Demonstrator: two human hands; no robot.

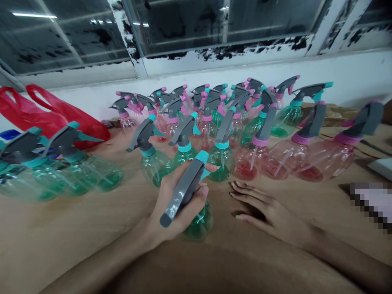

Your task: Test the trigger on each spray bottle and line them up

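Observation:
My left hand is wrapped round the neck of a green spray bottle with a grey trigger head and teal nozzle, which stands on the wooden table. My right hand lies flat on the table just right of that bottle, fingers stretched out and holding nothing. Directly behind the hands stand several more green spray bottles and pink spray bottles, all with grey trigger heads.
More green bottles lie or stand at the left edge. A red plastic bag rests against the white wall at the back left. A white flat object sits at the right edge. Windows run above the wall.

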